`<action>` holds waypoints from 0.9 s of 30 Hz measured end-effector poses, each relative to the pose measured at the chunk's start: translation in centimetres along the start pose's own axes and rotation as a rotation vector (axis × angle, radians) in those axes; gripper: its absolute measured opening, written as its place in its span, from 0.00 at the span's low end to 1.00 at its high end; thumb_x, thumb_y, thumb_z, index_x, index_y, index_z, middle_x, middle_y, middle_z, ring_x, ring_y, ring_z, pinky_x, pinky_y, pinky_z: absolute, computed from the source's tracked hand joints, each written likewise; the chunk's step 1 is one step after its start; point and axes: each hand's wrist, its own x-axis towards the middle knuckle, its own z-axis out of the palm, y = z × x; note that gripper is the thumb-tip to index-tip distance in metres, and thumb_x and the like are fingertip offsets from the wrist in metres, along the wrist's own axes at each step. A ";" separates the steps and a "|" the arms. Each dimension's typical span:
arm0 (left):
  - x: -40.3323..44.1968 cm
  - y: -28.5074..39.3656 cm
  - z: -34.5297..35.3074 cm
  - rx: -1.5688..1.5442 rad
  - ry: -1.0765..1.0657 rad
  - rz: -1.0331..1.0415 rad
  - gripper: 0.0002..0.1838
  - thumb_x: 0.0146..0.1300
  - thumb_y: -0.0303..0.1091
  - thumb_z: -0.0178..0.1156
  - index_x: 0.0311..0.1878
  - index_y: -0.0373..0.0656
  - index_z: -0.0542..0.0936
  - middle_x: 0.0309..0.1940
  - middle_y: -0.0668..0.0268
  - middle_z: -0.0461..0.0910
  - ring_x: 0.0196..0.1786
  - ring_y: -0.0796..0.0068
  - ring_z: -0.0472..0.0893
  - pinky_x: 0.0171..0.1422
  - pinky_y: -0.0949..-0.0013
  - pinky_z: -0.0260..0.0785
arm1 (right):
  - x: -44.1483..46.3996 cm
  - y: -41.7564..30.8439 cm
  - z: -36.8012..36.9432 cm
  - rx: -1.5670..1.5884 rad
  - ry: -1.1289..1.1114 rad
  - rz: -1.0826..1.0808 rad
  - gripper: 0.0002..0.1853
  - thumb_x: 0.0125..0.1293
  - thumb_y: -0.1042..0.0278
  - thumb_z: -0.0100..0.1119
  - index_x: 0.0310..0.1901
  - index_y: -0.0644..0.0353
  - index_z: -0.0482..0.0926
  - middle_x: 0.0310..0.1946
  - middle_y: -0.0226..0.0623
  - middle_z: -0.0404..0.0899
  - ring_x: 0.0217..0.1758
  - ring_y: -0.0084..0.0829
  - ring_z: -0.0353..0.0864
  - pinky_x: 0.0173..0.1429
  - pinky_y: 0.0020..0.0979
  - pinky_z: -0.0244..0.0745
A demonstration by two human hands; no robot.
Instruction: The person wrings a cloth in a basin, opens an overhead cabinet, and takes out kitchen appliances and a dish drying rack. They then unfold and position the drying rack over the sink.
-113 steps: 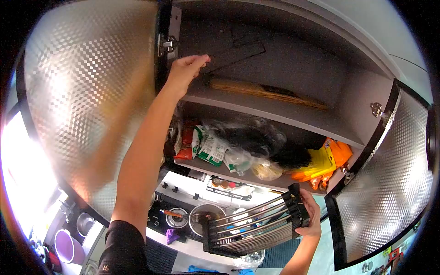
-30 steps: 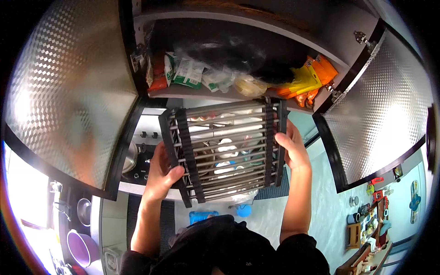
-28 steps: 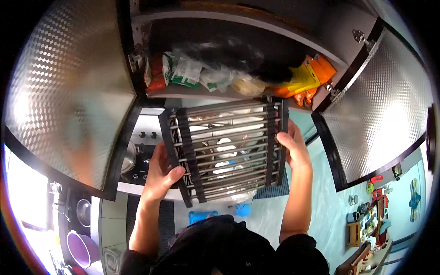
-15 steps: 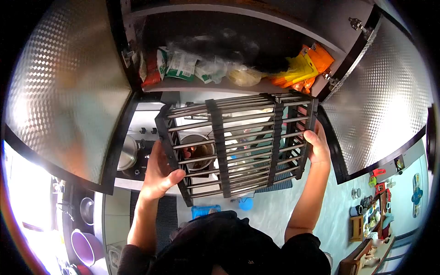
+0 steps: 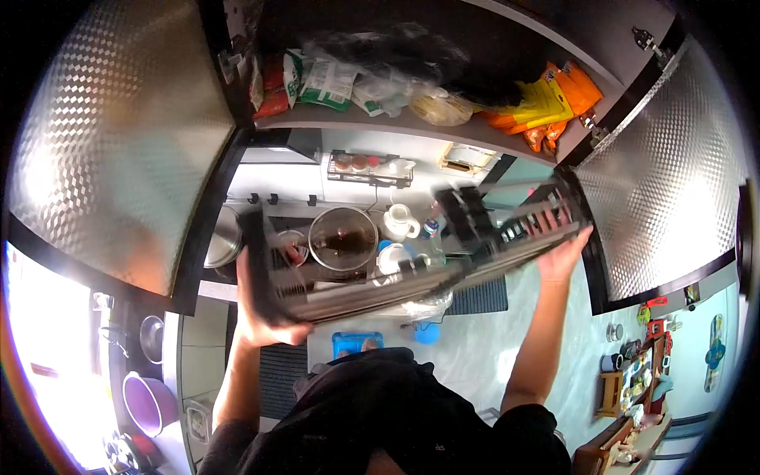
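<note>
Between my hands is a rack of metal rods with black end pieces and black bands (image 5: 380,294), tilted and blurred by motion. My left hand (image 5: 257,317) is closed round its left end piece, thumb toward me. My right hand (image 5: 565,255) grips the other end, which sits higher, with some fingers showing through the rods. The rack is in mid-air below an open cabinet shelf (image 5: 380,136). Along that shelf lie green-and-white packets (image 5: 328,85), a clear plastic bag (image 5: 439,107) and yellow and orange packets (image 5: 546,103).
Textured cabinet doors stand open at left (image 5: 119,158) and right (image 5: 673,174). Beneath the rack are a glass-lidded pot (image 5: 343,237), a steel pot (image 5: 223,237), a white jug (image 5: 401,222) and a small wall rack (image 5: 370,169). A purple bucket (image 5: 150,404) is at lower left.
The rack has tipped from its rods facing me to a nearly edge-on view, its right end now higher. Both hands turned with it, the right moving outward. The pots and wall rack behind show more.
</note>
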 end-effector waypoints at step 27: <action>-10.0 -19.5 -1.3 -0.045 -0.055 -1.171 0.57 0.65 0.64 0.60 0.78 0.30 0.43 0.76 0.44 0.53 0.79 0.55 0.53 0.81 0.58 0.44 | -8.0 9.9 -1.2 -0.588 0.027 0.487 0.37 0.64 0.62 0.56 0.75 0.59 0.57 0.60 0.40 0.73 0.46 0.24 0.78 0.43 0.23 0.77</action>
